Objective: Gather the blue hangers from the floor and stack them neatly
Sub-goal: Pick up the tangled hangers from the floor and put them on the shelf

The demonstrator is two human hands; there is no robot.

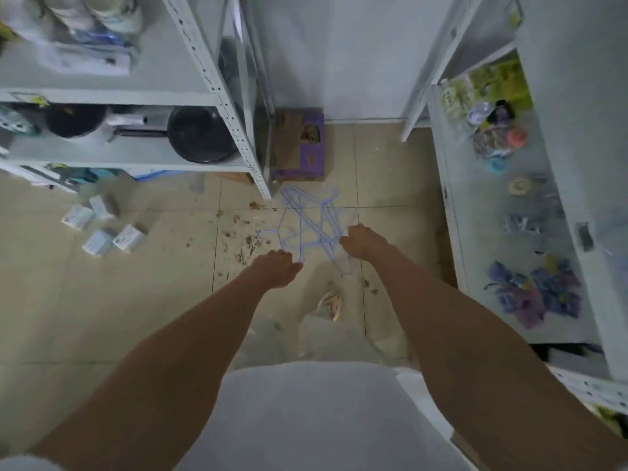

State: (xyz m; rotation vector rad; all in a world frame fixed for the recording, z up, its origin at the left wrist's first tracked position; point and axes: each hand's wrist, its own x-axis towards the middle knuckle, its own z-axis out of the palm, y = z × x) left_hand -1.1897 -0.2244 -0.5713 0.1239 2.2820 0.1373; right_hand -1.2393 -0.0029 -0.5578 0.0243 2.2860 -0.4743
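- Blue hangers (307,223) in a loose, crossed tangle on the tiled floor (136,300), just ahead of both sets of fingers and between them; no single long axis to the heap, wires pointing every way, one long bar slanting from far-left down toward near-right.
- Left hand (276,271) at the near-left edge of the tangle, fingers curled downward, apparently closing on or touching a wire at the thumb side; cannot tell whether actually gripping.
- Right hand (361,242) at the right edge of the tangle, fingers bent over the wires there, seemingly pinching one; grip itself hidden under the knuckles, so cannot tell for sure.
- Right hand slightly farther in and nearer the thick of the heap; left nearer the loose end trailing toward the body.
- Likely step in hand: first gathering, nothing stacked yet; next move probably a pull inward from both sides, with care for hooks snagging on one another.
- Around: brown crumbs of litter (243,243) just left of the left fingers; small white boxes (102,229) well apart, far left; purple cardboard box (298,144) beyond the tangle, past the fingertips; shelf post (261,185) close to the far-left corner of the heap, a possible catch for a hook; shelf unit (503,205) well right of the right hand.
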